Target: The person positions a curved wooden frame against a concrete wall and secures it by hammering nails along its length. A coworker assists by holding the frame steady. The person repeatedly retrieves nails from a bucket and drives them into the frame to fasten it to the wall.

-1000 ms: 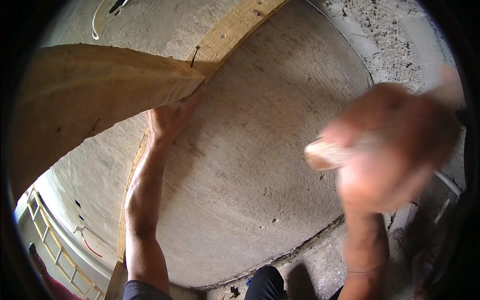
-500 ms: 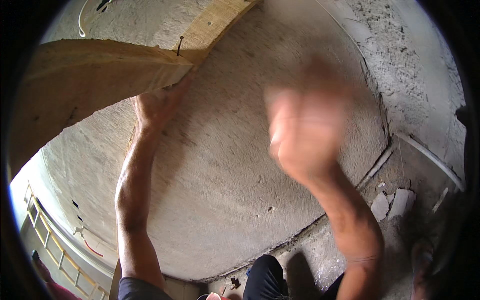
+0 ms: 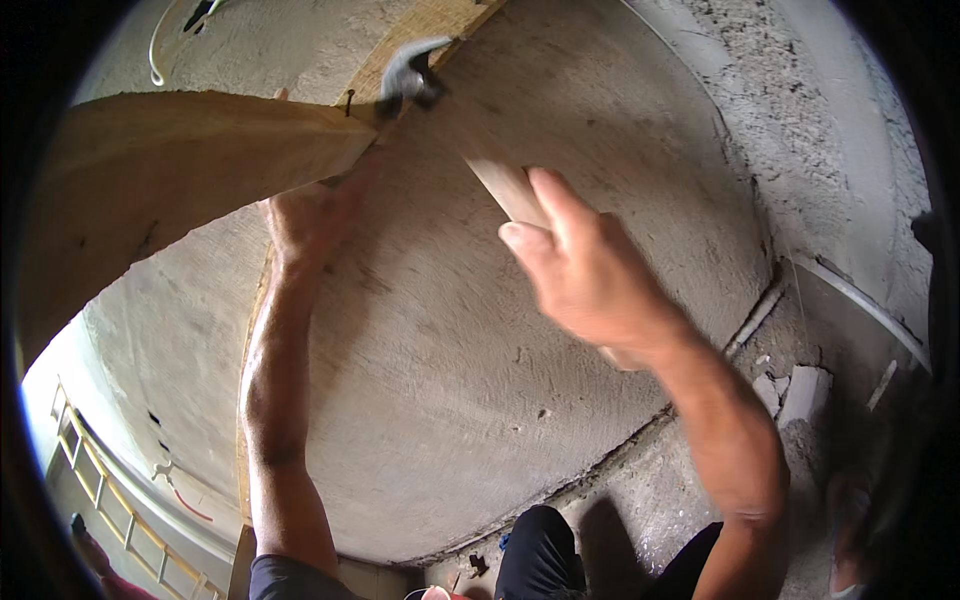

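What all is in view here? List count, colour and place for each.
hammer: one, grey head, pale wooden handle, upper centre
wooden beam: one, brown, upper left
wooden strip: one, light brown, top, by the beam's end
nail: one clearly seen, dark, near the beam's end
plastered wall: one main surface, grey, centre
cable: one, white, upper left
tap: one, pale, lower left
ladder: one, yellow, lower left
pipe: one, white, right
broken chunks: at least two, pale, lower right
co-worker: one, reddish clothing, lower left edge
foot: one, dim, lower right, owner unclear
legs: two, dark trousers, bottom
left hand: one, bare, at the beam's underside
right hand: one, bare, gripping the hammer
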A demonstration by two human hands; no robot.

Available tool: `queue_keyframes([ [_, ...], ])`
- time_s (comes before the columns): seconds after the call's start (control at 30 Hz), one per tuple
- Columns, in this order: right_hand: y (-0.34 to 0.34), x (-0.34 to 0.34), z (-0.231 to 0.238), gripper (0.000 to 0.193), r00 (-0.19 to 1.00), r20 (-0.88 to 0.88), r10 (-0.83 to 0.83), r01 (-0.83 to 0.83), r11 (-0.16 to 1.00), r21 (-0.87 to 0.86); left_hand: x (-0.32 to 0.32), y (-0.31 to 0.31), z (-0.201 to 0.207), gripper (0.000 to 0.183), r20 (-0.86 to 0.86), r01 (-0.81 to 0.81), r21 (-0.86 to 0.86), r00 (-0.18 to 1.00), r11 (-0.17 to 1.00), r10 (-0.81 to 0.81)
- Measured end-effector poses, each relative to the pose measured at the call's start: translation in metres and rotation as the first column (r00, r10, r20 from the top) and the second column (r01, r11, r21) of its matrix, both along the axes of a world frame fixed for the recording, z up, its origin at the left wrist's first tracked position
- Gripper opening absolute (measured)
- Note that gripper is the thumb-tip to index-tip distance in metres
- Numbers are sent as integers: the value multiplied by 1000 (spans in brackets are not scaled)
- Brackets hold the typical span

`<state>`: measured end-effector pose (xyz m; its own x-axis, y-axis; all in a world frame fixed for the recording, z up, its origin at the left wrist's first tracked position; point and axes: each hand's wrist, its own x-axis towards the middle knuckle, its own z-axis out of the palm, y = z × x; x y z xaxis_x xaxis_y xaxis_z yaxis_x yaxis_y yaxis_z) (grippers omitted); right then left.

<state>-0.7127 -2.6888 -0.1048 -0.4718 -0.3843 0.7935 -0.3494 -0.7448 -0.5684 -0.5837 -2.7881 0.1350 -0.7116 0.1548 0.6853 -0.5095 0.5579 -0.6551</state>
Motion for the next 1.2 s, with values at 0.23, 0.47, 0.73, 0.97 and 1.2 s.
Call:
queue_keyframes([
  [0.23, 71, -79, -10, 8, 900, 116, -421, 418, 753, -509, 2, -5, 3, 84, 89, 77, -113, 994, 991, -67],
  [0.47, 5, -10, 13, 20, 996, 71, 55, -51, 997, -51, -1, -2, 1, 90, 55, 85, -40, 995, 996, -83],
  [0.73, 38, -36, 14, 27, 795, -140, -591, 524, 784, -334, 6, 2, 0, 96, -34, 70, 175, 997, 982, -66],
  [0.97, 35, -46, -14, 34, 973, 1, -231, 218, 915, -340, 2, 1, -5, 99, -16, 142, 199, 990, 970, -141],
  [1.2, -5, -3, 4, 33, 976, -7, -219, 212, 950, -231, -1, 8, -7, 100, -53, 93, 133, 995, 987, -87],
])
